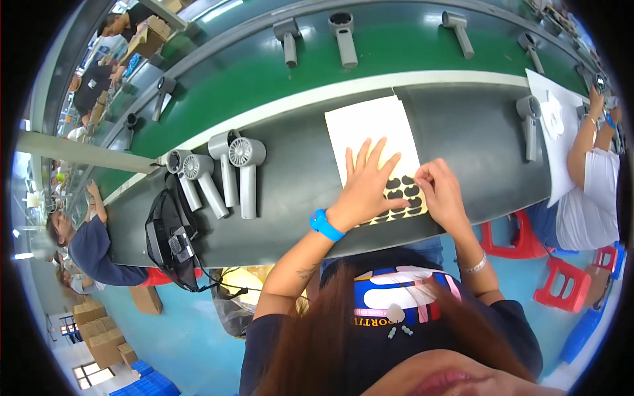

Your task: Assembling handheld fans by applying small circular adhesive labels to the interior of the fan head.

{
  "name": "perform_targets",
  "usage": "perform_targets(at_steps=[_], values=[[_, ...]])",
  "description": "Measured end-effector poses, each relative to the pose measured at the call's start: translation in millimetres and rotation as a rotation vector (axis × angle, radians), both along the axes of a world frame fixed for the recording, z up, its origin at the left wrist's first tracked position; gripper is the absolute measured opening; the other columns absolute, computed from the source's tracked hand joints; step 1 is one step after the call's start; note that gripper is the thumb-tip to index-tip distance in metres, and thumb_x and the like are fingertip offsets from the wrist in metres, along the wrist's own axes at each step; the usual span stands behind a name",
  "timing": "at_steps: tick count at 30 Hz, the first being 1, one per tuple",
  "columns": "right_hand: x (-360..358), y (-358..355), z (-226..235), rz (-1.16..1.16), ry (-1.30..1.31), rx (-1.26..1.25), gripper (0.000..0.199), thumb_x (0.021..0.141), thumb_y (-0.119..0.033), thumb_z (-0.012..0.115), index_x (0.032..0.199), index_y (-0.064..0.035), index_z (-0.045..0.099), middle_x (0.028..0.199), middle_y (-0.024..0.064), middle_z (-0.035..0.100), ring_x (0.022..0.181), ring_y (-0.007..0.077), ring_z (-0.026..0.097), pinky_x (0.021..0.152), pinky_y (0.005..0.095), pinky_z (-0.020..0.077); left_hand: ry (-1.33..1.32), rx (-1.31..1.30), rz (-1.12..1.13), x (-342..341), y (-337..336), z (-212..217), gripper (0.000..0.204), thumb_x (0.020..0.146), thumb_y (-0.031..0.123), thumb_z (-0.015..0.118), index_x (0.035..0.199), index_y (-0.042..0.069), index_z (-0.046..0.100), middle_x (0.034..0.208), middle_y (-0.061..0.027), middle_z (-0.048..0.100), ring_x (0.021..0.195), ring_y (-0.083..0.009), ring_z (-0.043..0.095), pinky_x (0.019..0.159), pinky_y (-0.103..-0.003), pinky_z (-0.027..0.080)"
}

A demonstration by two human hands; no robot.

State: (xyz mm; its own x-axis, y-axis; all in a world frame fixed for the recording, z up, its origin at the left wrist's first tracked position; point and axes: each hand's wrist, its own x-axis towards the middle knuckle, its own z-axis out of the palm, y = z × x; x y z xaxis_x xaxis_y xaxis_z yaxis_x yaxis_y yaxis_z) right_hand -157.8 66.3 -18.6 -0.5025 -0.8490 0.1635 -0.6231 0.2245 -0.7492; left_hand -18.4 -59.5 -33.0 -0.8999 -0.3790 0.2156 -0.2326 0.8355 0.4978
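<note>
A pale sheet (368,124) of black rounded stickers (395,195) lies on the dark workbench in front of me; its far part is bare. My left hand (365,183) rests flat on it with the fingers spread, the thumb beside the stickers. At the sheet's right edge, my right hand (441,193) has thumb and forefinger pinched together next to the sticker rows. Whatever is between those fingertips is too small to make out. Several grey handheld fans (247,181) lie in a group to the left of the sheet.
Beyond a pale rail, a green conveyor belt (389,61) carries more fans. A black bag (165,228) sits at the bench's left end. Another fan (530,125) lies on the right, near a co-worker's white sleeve (588,214). Red stools (563,284) stand on the floor.
</note>
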Motion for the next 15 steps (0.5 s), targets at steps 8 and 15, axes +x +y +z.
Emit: perform_targets(at_steps=[8,15], values=[[-31.7,29.2,21.3,-0.074,-0.313,-0.333,0.002,0.091,-0.001,0.051,0.092,-0.0013,0.049,0.090,0.0020,0.047,0.083,0.0087,0.045,0.078,0.0205,0.0377,0.328,0.005,0.373,-59.0,-131.3,27.7,0.057,0.076,0.047,0.067,0.099,-0.004,0.059,0.099,-0.0216,0.058,0.099,-0.0398,0.049,0.084,-0.044,0.042],[-34.1,26.1,19.3,-0.216,-0.290,-0.449,0.012,0.087,0.001,0.056,0.098,-0.0002,0.051,0.088,0.0045,0.052,0.079,0.0105,0.049,0.073,0.0229,0.0418,0.259,0.111,0.741,-101.4,-233.4,-9.3,0.041,0.074,0.038,0.070,0.085,-0.001,0.063,0.089,-0.0209,0.061,0.085,-0.0368,0.057,0.076,-0.044,0.045]])
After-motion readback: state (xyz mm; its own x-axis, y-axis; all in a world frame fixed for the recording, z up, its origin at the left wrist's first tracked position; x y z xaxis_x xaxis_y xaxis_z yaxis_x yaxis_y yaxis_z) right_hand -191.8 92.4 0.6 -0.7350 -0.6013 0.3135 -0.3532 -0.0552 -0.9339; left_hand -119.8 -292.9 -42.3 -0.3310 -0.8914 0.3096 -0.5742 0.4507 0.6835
